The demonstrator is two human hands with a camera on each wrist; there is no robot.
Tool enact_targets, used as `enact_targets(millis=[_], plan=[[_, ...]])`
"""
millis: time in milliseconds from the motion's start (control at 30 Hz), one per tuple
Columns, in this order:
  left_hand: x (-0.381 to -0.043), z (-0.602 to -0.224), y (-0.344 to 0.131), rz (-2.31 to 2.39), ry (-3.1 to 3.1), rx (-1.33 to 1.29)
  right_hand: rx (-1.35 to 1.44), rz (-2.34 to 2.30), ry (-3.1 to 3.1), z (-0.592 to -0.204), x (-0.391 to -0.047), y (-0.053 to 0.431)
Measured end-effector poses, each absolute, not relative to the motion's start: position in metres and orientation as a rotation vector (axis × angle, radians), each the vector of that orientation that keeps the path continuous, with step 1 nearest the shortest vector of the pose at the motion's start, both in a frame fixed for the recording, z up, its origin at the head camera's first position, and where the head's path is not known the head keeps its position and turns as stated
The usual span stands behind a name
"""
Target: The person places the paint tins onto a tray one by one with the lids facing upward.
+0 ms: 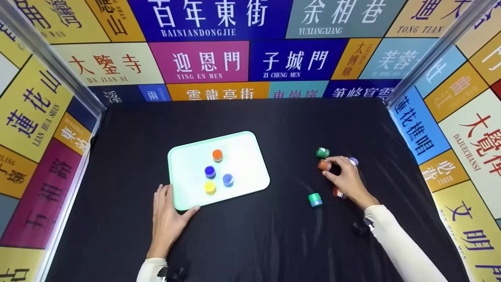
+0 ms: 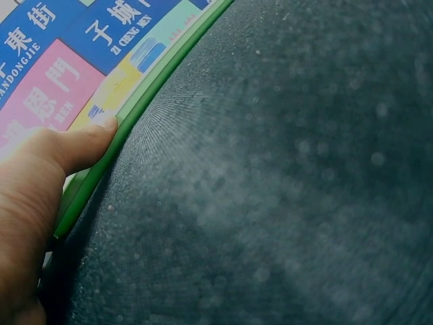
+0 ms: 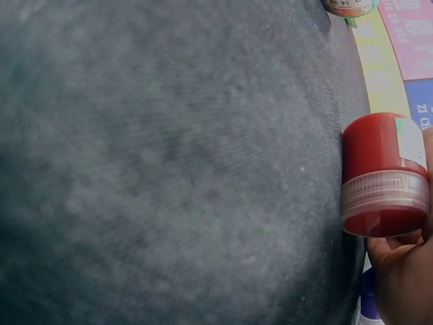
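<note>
My left hand (image 1: 168,219) holds the near left corner of a white tray with a green rim (image 1: 258,188). Its thumb lies along the near edge, also seen on the rim in the left wrist view. To the right, my right hand (image 1: 346,178) pinches an orange paint jar (image 1: 323,165) between thumb and forefinger. Close beside that hand lie a green jar (image 1: 322,152), a purple jar (image 1: 354,161) and a red jar (image 1: 337,192). The red jar (image 3: 384,145) hides part of the hand in the right wrist view.
On the tray stand an orange-red jar (image 1: 217,155), a dark blue jar (image 1: 210,171), a lighter blue jar (image 1: 227,179) and a yellow jar (image 1: 210,187). A green-and-blue jar (image 1: 315,199) lies on the black cloth (image 1: 250,239). Printed panels (image 1: 199,60) enclose the table.
</note>
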State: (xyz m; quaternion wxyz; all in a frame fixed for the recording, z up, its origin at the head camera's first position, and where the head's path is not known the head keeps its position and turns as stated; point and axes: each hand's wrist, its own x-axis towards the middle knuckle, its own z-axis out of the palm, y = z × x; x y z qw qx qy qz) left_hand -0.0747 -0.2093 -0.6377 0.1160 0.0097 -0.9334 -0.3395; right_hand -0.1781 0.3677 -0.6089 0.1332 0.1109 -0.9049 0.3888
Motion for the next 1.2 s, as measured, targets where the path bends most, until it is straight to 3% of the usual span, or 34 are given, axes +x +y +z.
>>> enact_targets(millis=[1200], plan=[[-0.075,-0.639,-0.209,-1.006,-2.719,0.015,0.400,1.167,-2.556,-0.585,-0.174,0.347]])
